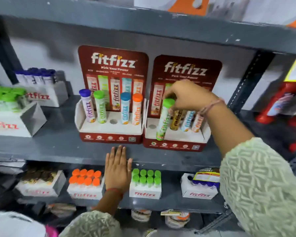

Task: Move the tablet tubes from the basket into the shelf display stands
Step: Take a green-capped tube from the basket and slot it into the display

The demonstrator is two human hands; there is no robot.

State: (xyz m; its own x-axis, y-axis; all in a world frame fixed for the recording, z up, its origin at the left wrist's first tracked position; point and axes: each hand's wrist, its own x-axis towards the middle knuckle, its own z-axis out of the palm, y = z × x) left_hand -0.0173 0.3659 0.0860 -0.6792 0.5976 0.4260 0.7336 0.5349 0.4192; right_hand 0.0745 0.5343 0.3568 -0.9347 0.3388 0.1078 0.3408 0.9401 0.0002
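Two maroon display stands sit side by side on the grey shelf: the left stand (109, 137) and the right stand (174, 146). The left one holds purple, green, blue and orange-capped tubes, and its middle hole (113, 121) is bare. My right hand (186, 98) grips the cap of a green-capped tube (163, 120), tilted, its foot at the front of the right stand. A brown, a blue and an orange tube stand behind it. The leftmost hole (152, 126) of the right stand is bare. My left hand (117, 166) lies flat on the shelf edge, fingers apart. No basket is in view.
White boxes of tubes stand at the shelf's left (9, 117) and on the lower shelf: orange caps (85, 178), green caps (146, 177), purple caps (202, 185). A red object (280, 103) stands at the right past the perforated upright (249, 79). The upper shelf (143, 26) overhangs the stands.
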